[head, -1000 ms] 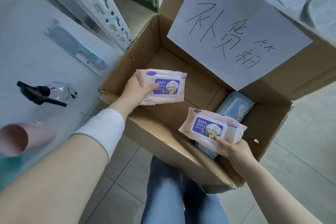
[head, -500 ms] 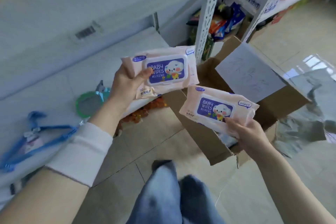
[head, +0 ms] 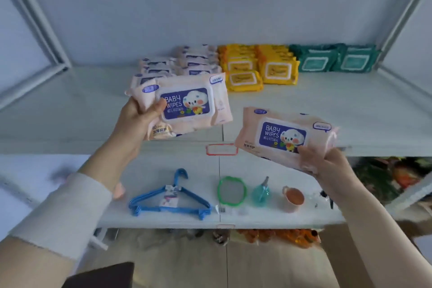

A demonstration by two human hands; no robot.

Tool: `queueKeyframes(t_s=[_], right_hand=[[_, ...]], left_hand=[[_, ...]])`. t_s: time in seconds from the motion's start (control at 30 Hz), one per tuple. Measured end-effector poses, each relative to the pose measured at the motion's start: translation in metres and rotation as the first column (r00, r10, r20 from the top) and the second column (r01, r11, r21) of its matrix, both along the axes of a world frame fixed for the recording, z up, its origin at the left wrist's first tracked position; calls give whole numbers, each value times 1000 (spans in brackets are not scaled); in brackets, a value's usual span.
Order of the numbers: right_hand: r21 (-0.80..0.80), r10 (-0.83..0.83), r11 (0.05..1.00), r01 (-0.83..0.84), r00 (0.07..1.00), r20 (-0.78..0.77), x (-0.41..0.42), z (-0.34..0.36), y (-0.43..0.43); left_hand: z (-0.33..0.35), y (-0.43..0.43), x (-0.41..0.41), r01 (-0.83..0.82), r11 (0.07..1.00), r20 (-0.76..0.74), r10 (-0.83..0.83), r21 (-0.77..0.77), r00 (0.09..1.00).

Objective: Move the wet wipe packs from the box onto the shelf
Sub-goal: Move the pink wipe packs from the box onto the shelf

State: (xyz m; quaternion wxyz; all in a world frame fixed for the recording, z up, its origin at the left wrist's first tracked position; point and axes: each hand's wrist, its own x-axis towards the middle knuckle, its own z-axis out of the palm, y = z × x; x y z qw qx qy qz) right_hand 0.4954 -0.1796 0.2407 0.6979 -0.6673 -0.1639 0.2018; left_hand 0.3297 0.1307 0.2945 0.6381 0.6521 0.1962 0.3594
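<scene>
Carry step, mid-air at the shelf (head: pixel 327 105). Left hand (head: pixel 134 119) grips one pink wipe pack (head: pixel 187 103) by its end; right hand (head: pixel 325 162) grips a second pack (head: pixel 285 134) lower down. Next: set both by the pink stack (head: pixel 177 65) (likely front row).

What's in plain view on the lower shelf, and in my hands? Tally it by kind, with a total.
Hanger bundle: 1
Mirror: 1
Spray bottle: 1
Cup: 1
Held wipe packs: 2
Total: 6
Half-hidden things: not counted.
</scene>
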Motion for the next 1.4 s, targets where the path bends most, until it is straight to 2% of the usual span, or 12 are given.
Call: queueKeyframes(t_s=[0.2, 0.47, 0.53, 0.63, 0.8, 0.87, 0.93, 1.0, 1.07, 1.13, 1.23, 1.4], right_hand=[[-10, 53, 998, -54, 996, -69, 18, -3, 136], [-85, 116, 990, -116, 993, 5, 120, -1, 279], [-145, 63, 988, -59, 998, 26, 143, -11, 308], [-317, -111, 935, 160, 980, 167, 162, -27, 333], [-426, -269, 810, 403, 901, 341, 168, -39, 348], [-460, -285, 738, 495, 845, 452, 160, -38, 349], [-458, -243, 686, 566, 771, 589, 152, -33, 347], [-483, -136, 655, 581, 719, 681, 148, -28, 344], [-540, 23, 613, 577, 670, 742, 149, -20, 339], [-596, 188, 543, 591, 607, 772, 155, -9, 326], [-668, 379, 403, 625, 551, 744, 168, 11, 289], [-764, 466, 99, 638, 649, 602, 181, 35, 168]], left_hand=[[-39, 119, -28, -103, 988, -112, 91, -110, 989], [-73, 222, 56, -59, 988, -237, 24, -141, 971], [-81, 240, 79, -54, 993, -304, 21, -100, 952], [-93, 260, 98, -81, 997, -422, 74, 2, 904], [-99, 264, 107, -212, 949, -543, 309, 235, 781], [-95, 256, 108, -272, 868, -505, 469, 416, 725], [-84, 247, 110, -240, 733, -390, 574, 636, 720], [-69, 238, 122, -74, 569, -300, 534, 819, 791], [-55, 231, 148, 144, 410, -321, 404, 901, 857], [-41, 216, 180, 379, 258, -447, 308, 889, 840], [-28, 178, 233, 572, 43, -562, 259, 819, 785], [-5, 49, 300, 646, -229, -599, 247, 728, 762]])
